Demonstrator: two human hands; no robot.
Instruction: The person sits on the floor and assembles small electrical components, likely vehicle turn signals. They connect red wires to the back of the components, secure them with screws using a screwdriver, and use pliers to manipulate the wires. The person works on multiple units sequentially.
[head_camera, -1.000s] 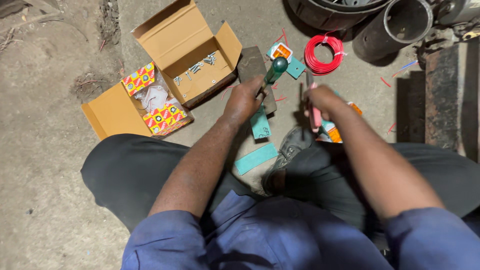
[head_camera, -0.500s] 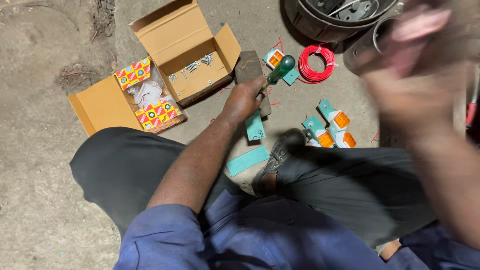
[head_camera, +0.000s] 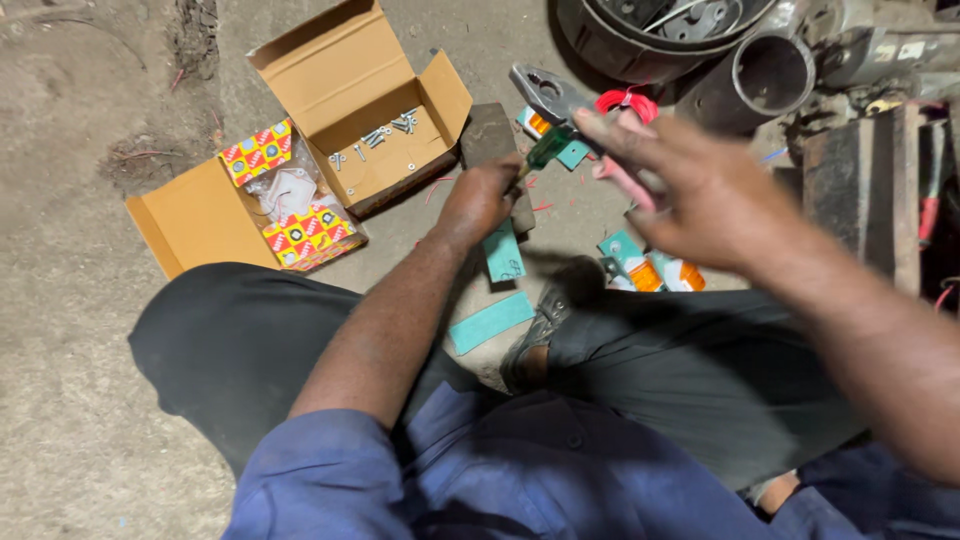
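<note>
I sit on the ground with legs folded. My left hand (head_camera: 478, 200) is closed around a green-handled screwdriver (head_camera: 547, 148), held over a dark block (head_camera: 488, 128). My right hand (head_camera: 695, 190), blurred by motion, grips pliers (head_camera: 540, 92) by their pink handles. The grey jaws point left, just above the screwdriver handle. A teal card (head_camera: 503, 252) lies under my left hand and another teal card (head_camera: 490, 322) lies by my shoe.
An open cardboard box (head_camera: 345, 75) holding loose screws sits at upper left, with colourful small boxes (head_camera: 300, 232) beside it. A red wire coil (head_camera: 628, 100), teal-and-orange packets (head_camera: 650, 272), dark metal cylinders (head_camera: 752, 82) and a rusty metal block (head_camera: 865, 185) crowd the upper right.
My right hand rose from near my knee to the upper right. It has since swung back toward the middle, and the pliers' jaws now show. My left hand has stayed on the screwdriver.
</note>
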